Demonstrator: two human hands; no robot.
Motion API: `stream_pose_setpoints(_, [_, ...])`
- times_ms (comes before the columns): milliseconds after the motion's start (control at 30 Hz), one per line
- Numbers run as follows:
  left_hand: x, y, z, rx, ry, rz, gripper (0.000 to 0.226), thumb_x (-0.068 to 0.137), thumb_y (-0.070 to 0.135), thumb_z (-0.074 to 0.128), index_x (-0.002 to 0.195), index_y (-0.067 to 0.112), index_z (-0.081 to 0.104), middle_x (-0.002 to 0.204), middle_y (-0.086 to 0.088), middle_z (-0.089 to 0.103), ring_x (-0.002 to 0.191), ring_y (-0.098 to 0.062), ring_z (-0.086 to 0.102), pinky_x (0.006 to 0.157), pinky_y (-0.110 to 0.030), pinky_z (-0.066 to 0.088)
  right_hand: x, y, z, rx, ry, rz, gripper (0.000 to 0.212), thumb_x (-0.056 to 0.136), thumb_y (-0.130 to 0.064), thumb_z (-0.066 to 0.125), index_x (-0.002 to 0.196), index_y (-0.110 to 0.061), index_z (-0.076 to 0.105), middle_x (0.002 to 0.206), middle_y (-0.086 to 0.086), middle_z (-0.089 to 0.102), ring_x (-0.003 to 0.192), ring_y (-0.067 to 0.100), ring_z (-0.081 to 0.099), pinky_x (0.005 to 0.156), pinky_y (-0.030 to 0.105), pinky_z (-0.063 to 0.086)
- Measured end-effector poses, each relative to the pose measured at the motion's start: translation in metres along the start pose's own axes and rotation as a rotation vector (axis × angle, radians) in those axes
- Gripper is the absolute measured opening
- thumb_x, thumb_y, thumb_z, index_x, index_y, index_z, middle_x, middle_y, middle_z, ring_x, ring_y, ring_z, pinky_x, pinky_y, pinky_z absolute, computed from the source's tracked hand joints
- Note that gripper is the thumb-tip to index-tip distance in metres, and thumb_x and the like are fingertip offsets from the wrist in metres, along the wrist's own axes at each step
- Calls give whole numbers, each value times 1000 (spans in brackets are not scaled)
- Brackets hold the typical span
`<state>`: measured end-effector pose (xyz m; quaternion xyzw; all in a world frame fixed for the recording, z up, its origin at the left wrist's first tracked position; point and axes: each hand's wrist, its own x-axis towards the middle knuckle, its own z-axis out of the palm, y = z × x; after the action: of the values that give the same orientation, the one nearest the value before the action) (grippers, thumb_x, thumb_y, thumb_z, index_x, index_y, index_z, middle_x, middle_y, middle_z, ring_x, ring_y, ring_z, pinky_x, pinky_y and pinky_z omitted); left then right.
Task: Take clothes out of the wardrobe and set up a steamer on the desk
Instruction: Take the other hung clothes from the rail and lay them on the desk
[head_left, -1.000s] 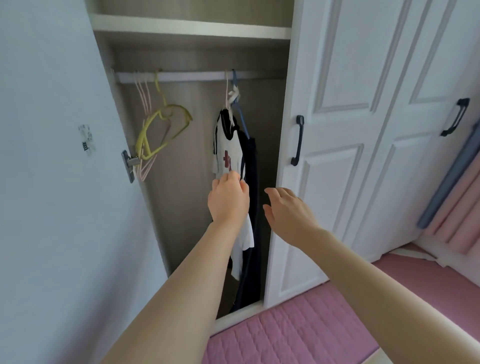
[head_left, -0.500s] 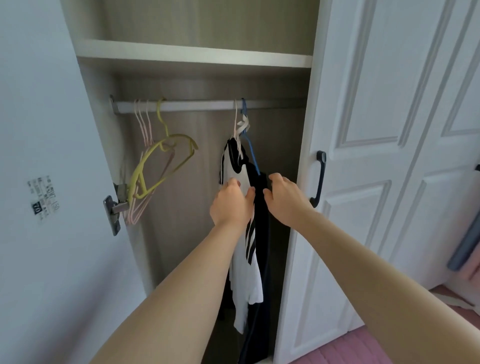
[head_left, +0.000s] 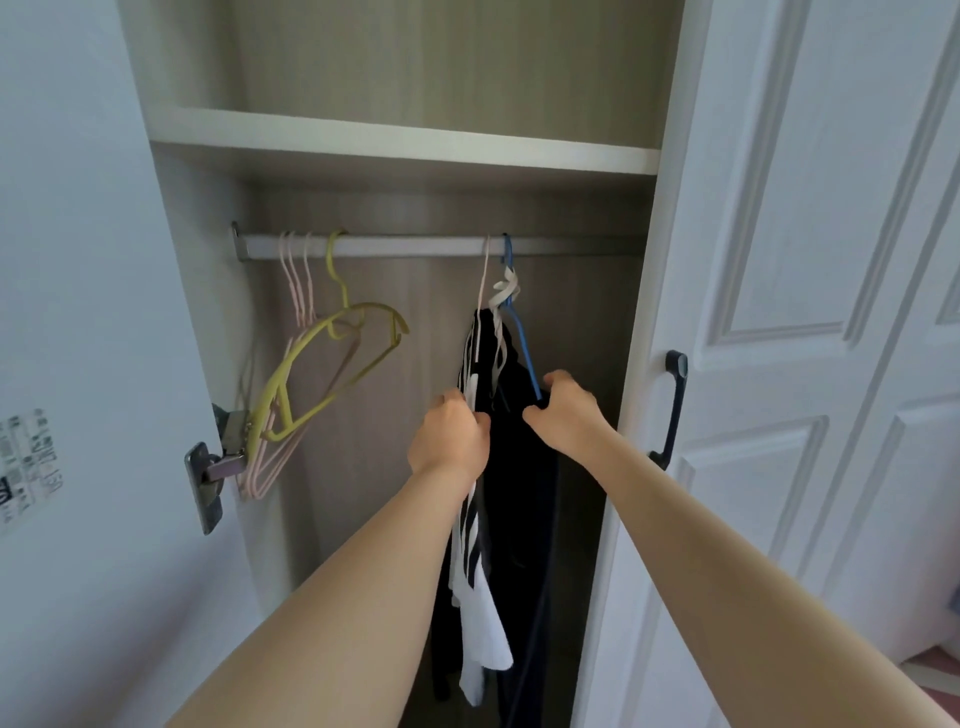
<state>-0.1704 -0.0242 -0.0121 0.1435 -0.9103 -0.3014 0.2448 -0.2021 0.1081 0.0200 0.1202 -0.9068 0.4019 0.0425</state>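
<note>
You face the open wardrobe (head_left: 447, 62): a shelf (head_left: 405, 143) runs across the top, and the rail (head_left: 415, 245) sits just below it. Empty hangers (head_left: 332, 358) bunch at the rail's left end, beside the door hinge (head_left: 208, 467). Two garments (head_left: 498, 467) hang toward the right (one in front of the other). Your left hand (head_left: 449, 439) and right hand (head_left: 563, 413) meet them from either side, and the shut door's handle (head_left: 672, 410) lies to their right.

Empty yellow hanger (head_left: 332, 364) and pink hangers (head_left: 298, 291) on rail (head_left: 415, 245)
</note>
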Motion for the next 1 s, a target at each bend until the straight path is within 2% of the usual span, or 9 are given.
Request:
stream_pose_setpoints(133, [20, 8, 4, 107, -37, 31, 31, 97, 26, 45, 121, 8, 49, 125, -12, 54, 110, -34, 56, 77, -39, 43, 12, -3, 4, 64, 14, 50, 44, 92, -13, 57, 133, -7, 41, 122, 14, 54, 102, 25, 59, 78, 31, 51])
stream_pose_setpoints(267, [46, 15, 2, 83, -41, 43, 33, 96, 23, 46, 127, 10, 47, 130, -11, 49, 114, -33, 54, 80, -39, 44, 23, -2, 2, 129, 25, 125, 40, 94, -11, 48, 134, -6, 41, 120, 13, 53, 96, 23, 57, 73, 30, 47])
stream_pose_setpoints(400, [66, 19, -5, 52, -12, 121, 32, 97, 18, 46, 127, 8, 46, 130, -13, 47, 112, -36, 54, 84, -41, 45, 33, -1, -4, 134, 73, 168, 34, 96, -14, 45, 129, -6, 47, 109, 10, 55, 85, 20, 58, 61, 27, 46])
stream_pose_setpoints(567, [81, 18, -3, -184, -29, 45, 24, 95, 5, 44, 117, 4, 52, 112, -17, 62, 101, -33, 58, 74, -31, 40, 41, -9, 4, 184, 67, 181, 31, 99, -12, 43, 129, -9, 50, 119, 12, 56, 90, 22, 54, 73, 30, 45])
stream_pose_setpoints(667, [84, 19, 5, -435, -41, -43, 27, 93, 0, 43, 117, 3, 55, 105, -20, 67, 99, -29, 60, 75, -28, 39, 48, -15, 12, 274, 92, 266, 32, 98, -15, 44, 129, -6, 50, 108, 10, 57, 78, 18, 54, 68, 29, 44])
stream_pose_setpoints(800, [84, 18, 11, -536, 138, -89, 25, 98, 6, 37, 113, 1, 57, 105, -19, 65, 99, -33, 61, 77, -30, 43, 53, -25, 17, 336, 96, 379, 26, 96, -17, 50, 119, -3, 53, 80, 5, 51, 63, 16, 49, 50, 25, 39])
stream_pose_setpoints(867, [80, 16, 12, -478, 214, -55, 26, 99, 8, 35, 113, 1, 56, 106, -18, 63, 96, -31, 59, 76, -29, 40, 54, -26, 20, 390, 97, 393, 26, 95, -18, 54, 117, -3, 55, 83, 7, 55, 67, 18, 53, 58, 27, 45])
stream_pose_setpoints(933, [76, 15, 11, -445, 227, -19, 26, 100, 8, 35, 114, 1, 55, 106, -18, 63, 94, -30, 58, 75, -29, 39, 55, -26, 24, 488, 119, 396, 27, 94, -16, 55, 118, -3, 56, 95, 9, 61, 79, 23, 61, 65, 30, 49])
stream_pose_setpoints(1000, [76, 14, 8, -441, 245, -12, 26, 99, 8, 35, 113, 1, 56, 105, -19, 64, 96, -32, 59, 75, -29, 39, 52, -25, 28, 516, 150, 371, 25, 95, -16, 53, 117, -5, 56, 96, 9, 60, 85, 25, 62, 70, 32, 52])
